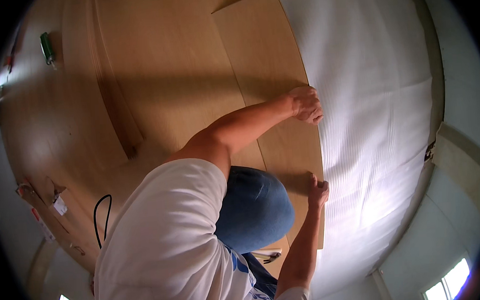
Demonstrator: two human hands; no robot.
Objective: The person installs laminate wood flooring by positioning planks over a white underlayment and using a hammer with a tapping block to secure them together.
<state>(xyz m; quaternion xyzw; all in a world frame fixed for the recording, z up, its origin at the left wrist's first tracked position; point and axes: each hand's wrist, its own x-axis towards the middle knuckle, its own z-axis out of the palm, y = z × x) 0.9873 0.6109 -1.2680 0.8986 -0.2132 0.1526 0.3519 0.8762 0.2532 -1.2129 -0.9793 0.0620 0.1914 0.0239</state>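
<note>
Two hands on one plank here. My left hand is curled tight on the outer edge of the plank, and my right hand is clamped on that same edge, closer to the plank's near end. The plank lies along the right-hand edge of the wood floor, right beside the white underlay.

My worry: if one hand pulls or pushes harder than the other, I reckon the plank skews and the seam gaps at one end. Lift it too steeply and the thin edge could chip. Hands this low could get pinched if it drops suddenly, and the underlay's rippled, so it might bunch beneath. My knee could also jam things if I lean on it.

Stuff I can't make out: whether my fingertips hook under the edge or just press its side. My knee and left forearm cover bits of the seam. The tool by my knee is half hidden, so no clue what it is exactly. The green thing towards the floor's upper left corner? Too small to tell.
</note>
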